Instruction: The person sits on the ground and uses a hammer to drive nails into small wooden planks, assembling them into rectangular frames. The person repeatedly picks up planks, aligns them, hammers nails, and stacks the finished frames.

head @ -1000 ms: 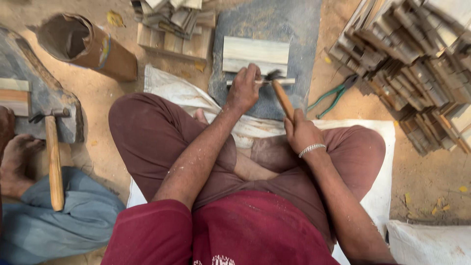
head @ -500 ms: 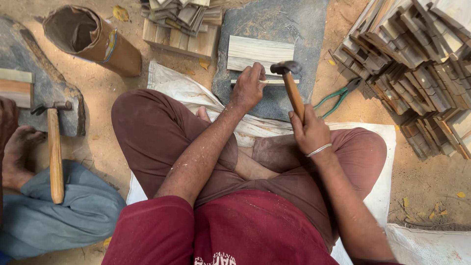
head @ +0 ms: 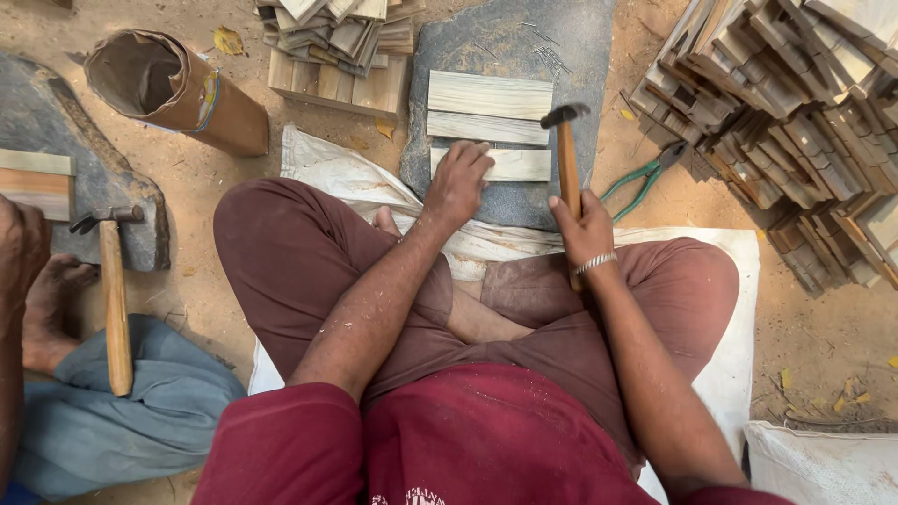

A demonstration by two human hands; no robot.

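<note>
Viewpoint: I am looking straight down from the head camera at my own crossed legs in maroon trousers, seated on a white sack (head: 720, 271) spread on sandy ground.
Left hand: my left hand (head: 456, 182) rests fingers-down on the nearest wooden strip (head: 510, 165), pressing it flat against the stone; the grip is a flat press and not closed around anything.
Right hand: my right hand (head: 585, 234) is wrapped tight around the wooden handle of a hammer (head: 567, 150), so this grip is closed on the hammer.
Hammer: it stands nearly upright in the view, its dark metal head just past the right end of the strips, above the stone.
Work surface: a flat grey stone slab (head: 505, 47) lies in front of my knees and carries three pale wooden strips side by side; the two farther strips (head: 488, 95) lie parallel beyond the one I hold.
Nearby tools: green-handled pliers (head: 641, 180) lie on the ground just right of the slab.
Wood stock: a large heap of cut wooden pieces (head: 795, 122) fills the right side; a smaller stack (head: 337, 47) sits beyond the slab to the left.
Left side: a brown cardboard tube (head: 178, 89) lies on its side with its open end showing.
Another person: at the left edge, a bare foot (head: 51, 309), blue cloth, a second hammer (head: 112, 290) and another stone (head: 65, 150) belong to someone else.
</note>
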